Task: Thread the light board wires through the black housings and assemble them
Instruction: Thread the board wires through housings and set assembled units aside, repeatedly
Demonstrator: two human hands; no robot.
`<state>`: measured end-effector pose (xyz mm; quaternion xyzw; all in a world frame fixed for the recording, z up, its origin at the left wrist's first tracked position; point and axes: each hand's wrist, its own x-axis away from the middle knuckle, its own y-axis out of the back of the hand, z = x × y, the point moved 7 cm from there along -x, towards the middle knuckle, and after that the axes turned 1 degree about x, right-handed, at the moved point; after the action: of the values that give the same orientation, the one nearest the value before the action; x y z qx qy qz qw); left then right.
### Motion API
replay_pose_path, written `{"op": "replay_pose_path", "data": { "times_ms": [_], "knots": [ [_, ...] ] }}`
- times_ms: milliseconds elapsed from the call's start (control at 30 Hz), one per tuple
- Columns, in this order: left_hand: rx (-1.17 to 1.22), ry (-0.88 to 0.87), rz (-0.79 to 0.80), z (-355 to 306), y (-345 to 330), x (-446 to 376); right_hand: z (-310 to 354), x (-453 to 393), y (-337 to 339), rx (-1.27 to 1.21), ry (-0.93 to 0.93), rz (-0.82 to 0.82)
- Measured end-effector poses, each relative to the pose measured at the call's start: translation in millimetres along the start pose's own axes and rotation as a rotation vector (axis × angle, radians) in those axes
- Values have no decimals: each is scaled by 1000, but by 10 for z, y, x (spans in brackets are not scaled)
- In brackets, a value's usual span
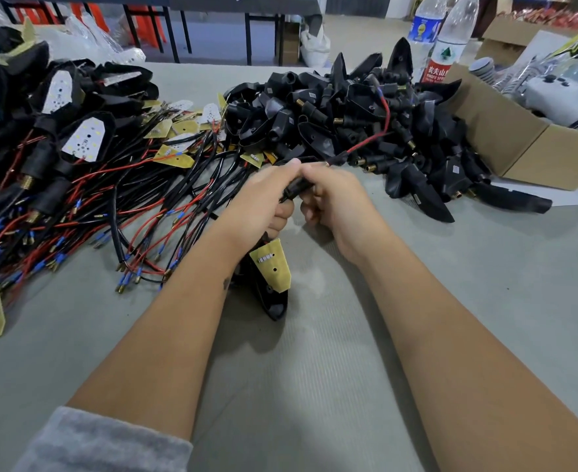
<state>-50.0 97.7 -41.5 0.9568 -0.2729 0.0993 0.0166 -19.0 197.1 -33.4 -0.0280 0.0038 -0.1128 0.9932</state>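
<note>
Grey tabletop (314, 369): finished units far left, loose wired boards left, heap of empty black plastic housings (365, 107) far centre. Both hands grip one black housing (270, 298); left hand (263, 195) holds it, right hand (331, 195) pinches the red wire (379, 134). Yellow light board (274, 267) not seated. Plenty left.

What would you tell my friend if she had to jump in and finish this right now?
Left hand grips the black housing; its light board hangs below the hand, by the wrist.
Right hand pinches the red wire coming out of the housing's stem.
Done: the wire looks threaded through; finished units are piled far left.
Left: seat this board in the housing, then go on with the loose wired boards and the pile of empty housings on the table.
</note>
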Motion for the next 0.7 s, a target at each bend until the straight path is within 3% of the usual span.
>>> {"op": "replay_pose_path", "data": {
  "times_ms": [133, 267, 467, 700],
  "knots": [
    [-119, -170, -32, -43, 47, 4, 10, -3, 98, -117, 28, -120],
    [-75, -174, -47, -37, 70, 14, 32, 9, 223, -53, 115, -272],
    [-56, -168, 18, -53, 32, 60, -24, -33, 271, -273, 67, -245],
    [83, -72, 156, -38, 13, 141, 2, -55, 401, -349, 155, -371]
  ]
}}
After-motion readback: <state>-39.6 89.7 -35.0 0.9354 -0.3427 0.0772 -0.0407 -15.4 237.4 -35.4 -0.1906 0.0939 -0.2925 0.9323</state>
